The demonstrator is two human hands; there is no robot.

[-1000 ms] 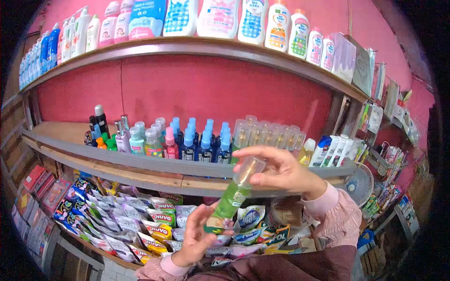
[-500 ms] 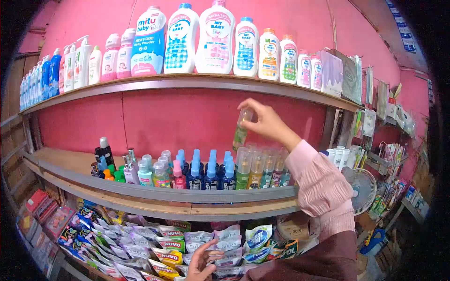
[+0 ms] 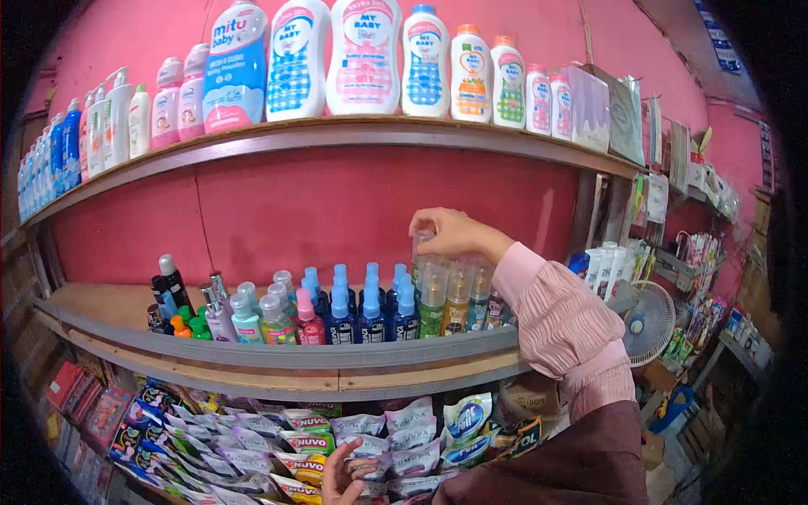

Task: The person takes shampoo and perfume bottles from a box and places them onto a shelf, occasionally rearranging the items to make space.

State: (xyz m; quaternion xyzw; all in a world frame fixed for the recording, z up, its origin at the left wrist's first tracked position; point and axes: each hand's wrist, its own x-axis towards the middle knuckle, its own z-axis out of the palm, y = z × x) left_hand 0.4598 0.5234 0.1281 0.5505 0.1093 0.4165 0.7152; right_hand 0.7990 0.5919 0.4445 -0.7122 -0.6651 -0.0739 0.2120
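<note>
My right hand [image 3: 459, 231] grips the clear cap of a spray bottle [image 3: 422, 244] from above. That bottle now stands low behind the front row, its lower part hidden by a green spray bottle [image 3: 432, 305]. Beside it are an amber spray bottle [image 3: 457, 307] and a teal one [image 3: 477, 311], all with clear caps. To their left, several dark blue bottles with light blue spray tops [image 3: 371, 316] stand in rows. Low in the view, my left hand [image 3: 343, 475] is open, fingers apart, in front of the grey-white packs [image 3: 414, 461].
The upper shelf [image 3: 353, 135] carries baby powder bottles [image 3: 364, 63] and lotion bottles. A raised grey edge [image 3: 252, 358] fronts the middle shelf. Below lie stacked soap pouches [image 3: 303, 465]. A fan [image 3: 648, 324] stands at the right.
My right hand has lowered the spray bottle from above the row to just behind the front bottles. My left hand has shifted slightly left and stays open. The view has moved a little.
</note>
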